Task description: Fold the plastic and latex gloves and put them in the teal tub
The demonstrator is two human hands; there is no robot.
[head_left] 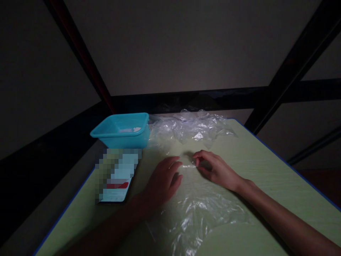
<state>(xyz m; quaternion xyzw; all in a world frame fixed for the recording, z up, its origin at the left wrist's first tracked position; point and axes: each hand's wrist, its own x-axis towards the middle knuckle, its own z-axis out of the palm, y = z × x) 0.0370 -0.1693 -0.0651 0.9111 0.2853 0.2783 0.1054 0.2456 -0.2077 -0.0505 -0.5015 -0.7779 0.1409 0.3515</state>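
Note:
A clear plastic bag or sheet (197, 213) lies crumpled on the pale green table, running from its near part up between the hands. My left hand (166, 177) is over the left side of this plastic, fingers apart and slightly curled, with nothing visible in it. Facing it from the right, my right hand (214, 167) has its fingers bent towards the thumb with a gap between them, close to a shiny edge of the plastic. More clear plastic (186, 128) is heaped beyond both hands at the far edge.
A turquoise plastic basket (125, 140) with small pale pieces inside stands at the far left. In front of it lies a phone or tablet (122, 177) with a lit, partly pixelated screen. The table (277, 185) has a blue edge, and a wall rises behind it.

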